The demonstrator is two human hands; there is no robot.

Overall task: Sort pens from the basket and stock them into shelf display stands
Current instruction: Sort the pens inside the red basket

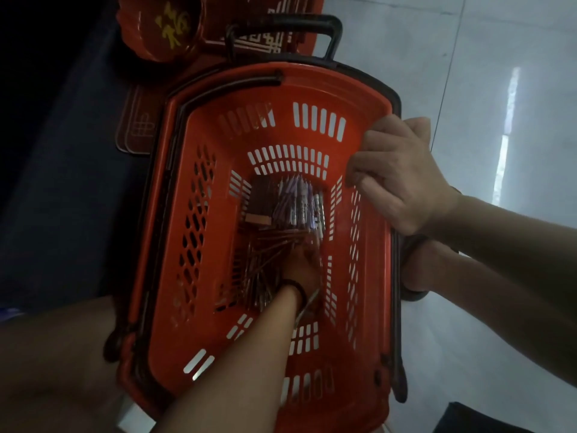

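Observation:
A red plastic basket [368, 98] with slotted walls stands on the floor below me. At its bottom lies a loose heap of thin dark pens [265, 260], and beyond them a bundle of purple-and-white pens [298, 200] next to a dark box [259, 195]. My left hand [301, 265], a black band on its wrist, reaches down into the heap; its fingers look closed around some thin pens that fan out from it. My right hand [396, 176] grips the basket's right rim.
The basket's black handles [331, 32] are folded outward at the far end. Red decorations with gold lettering [162, 29] and red plaques [140, 126] lie beyond the basket. Pale glossy floor tiles [484, 73] stretch to the right. A sandalled foot [416, 270] is beside the basket.

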